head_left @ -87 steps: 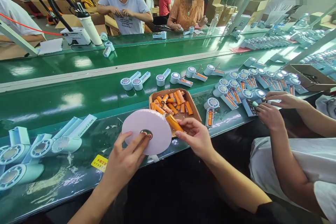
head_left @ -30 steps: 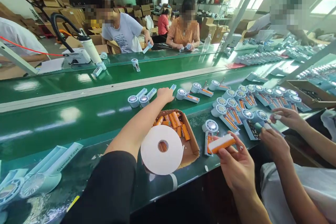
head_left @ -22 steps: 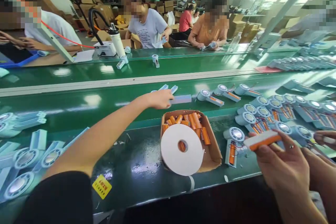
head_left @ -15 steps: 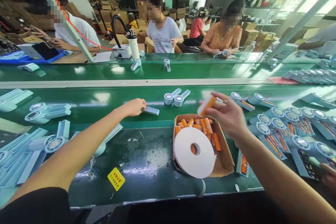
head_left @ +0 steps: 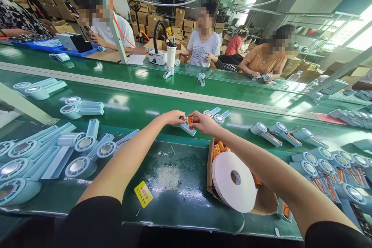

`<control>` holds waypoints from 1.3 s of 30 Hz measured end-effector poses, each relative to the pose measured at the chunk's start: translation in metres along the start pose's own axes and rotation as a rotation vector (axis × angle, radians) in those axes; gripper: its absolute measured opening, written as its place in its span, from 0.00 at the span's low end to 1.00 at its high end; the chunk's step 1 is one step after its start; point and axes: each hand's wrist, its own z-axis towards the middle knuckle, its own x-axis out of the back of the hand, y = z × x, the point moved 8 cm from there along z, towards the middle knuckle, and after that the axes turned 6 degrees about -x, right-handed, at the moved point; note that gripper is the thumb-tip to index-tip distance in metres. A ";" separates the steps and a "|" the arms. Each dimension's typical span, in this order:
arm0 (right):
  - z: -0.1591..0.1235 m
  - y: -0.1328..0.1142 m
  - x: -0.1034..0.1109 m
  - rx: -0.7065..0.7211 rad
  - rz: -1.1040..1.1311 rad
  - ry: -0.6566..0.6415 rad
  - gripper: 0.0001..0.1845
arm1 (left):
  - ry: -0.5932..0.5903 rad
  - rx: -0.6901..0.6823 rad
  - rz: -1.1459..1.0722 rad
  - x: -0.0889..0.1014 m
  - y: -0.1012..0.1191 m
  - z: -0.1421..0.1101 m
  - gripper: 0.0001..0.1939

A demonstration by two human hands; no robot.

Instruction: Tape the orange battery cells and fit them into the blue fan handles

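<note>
My left hand (head_left: pixel 175 117) is closed at a light-blue handheld fan housing (head_left: pixel 188 130) on the green belt, covering most of its round head. The open, trough-like handle points toward the lower right. Between the thumb and fingers of my right hand (head_left: pixel 204 121) is an orange battery (head_left: pixel 191 122), held upright right above that handle. The fingertips of both hands are close together, and a small dark detail between them is too fine to make out. Below my right forearm, a cardboard box (head_left: pixel 209 166) contains more orange batteries (head_left: pixel 220 147) and a large white tape roll (head_left: pixel 225 186).
Two fan housings (head_left: pixel 222 117) lie just beyond my right hand. Empty housings (head_left: pixel 84 143) crowd the left; housings with orange batteries and wires (head_left: pixel 328 178) fill the right. A yellow card (head_left: pixel 143 194) lies on the near table. Several people sit across the belt.
My right hand has carried the orange battery from above the box leftward to the fan housing at my left hand. The view has shifted and tilted.
</note>
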 end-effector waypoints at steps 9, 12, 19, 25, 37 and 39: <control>-0.009 0.009 -0.016 -0.054 -0.293 -0.101 0.21 | 0.113 0.168 -0.070 -0.004 0.007 0.012 0.14; -0.005 0.008 -0.024 -0.087 -0.370 -0.130 0.22 | 0.109 0.185 -0.086 -0.007 0.014 0.015 0.13; 0.010 -0.025 -0.012 -0.132 -0.416 -0.181 0.22 | 0.136 0.257 0.049 0.001 0.031 0.015 0.17; -0.101 -0.023 0.074 -0.015 -0.041 0.316 0.18 | 0.309 0.111 0.169 0.011 0.086 -0.007 0.17; -0.331 0.011 -0.035 -0.342 -0.318 0.340 0.20 | 0.027 -0.669 0.418 -0.097 0.254 -0.107 0.34; -0.330 -0.003 -0.044 -0.228 -0.212 0.387 0.21 | 0.199 -0.662 0.425 -0.080 0.249 -0.120 0.36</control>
